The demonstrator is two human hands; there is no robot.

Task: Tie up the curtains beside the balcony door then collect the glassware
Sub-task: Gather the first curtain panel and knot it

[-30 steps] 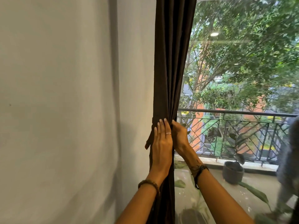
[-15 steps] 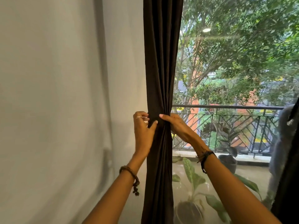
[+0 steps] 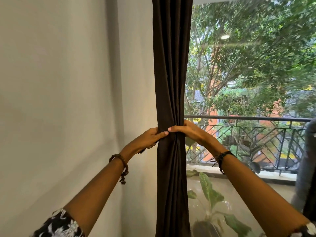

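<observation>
A dark brown curtain (image 3: 171, 65) hangs gathered in a narrow column between the wall and the glass. My left hand (image 3: 148, 138) grips its left side at the pinched waist, thumb across the front. My right hand (image 3: 186, 130) wraps the same waist from the right, fingers pointing left over the folds. Both hands squeeze the fabric together. A tie band is not clearly visible under my fingers. No glassware is in view.
A pale wall (image 3: 59, 100) fills the left. The balcony glass (image 3: 248, 74) is on the right, with a black railing (image 3: 256, 119) and trees beyond. A leafy potted plant (image 3: 209, 194) stands low by the curtain. A grey shape (image 3: 307, 159) sits at the right edge.
My hands have moved from the curtain's front to either side of it and now clamp the gathered waist. The view has shifted slightly, keeping the curtain central.
</observation>
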